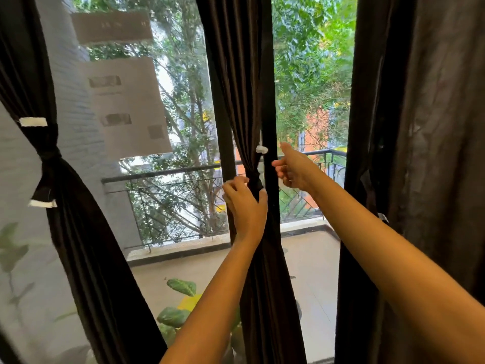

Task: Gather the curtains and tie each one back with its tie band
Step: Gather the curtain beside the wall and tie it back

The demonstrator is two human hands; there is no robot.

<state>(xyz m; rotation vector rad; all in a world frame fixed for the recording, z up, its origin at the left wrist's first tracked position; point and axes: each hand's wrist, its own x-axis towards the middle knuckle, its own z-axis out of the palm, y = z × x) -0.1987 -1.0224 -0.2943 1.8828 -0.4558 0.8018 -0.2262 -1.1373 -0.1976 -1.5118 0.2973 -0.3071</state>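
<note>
Left dark brown fabric curtain [78, 232] is already gathered and knotted with its dark tie band with white ends [48, 158]. The middle dark brown curtain [236, 88] is bunched and its knot looks nearly done: left hand [246, 203] has fingers and thumb wrapped round it at the tie, right hand [291, 169] is just beside, forefinger out, other fingers loosely curled, holding nothing visible. Right dark brown curtain [420, 153] hangs loose and untied, so finishing the middle one plus that one is left
</note>
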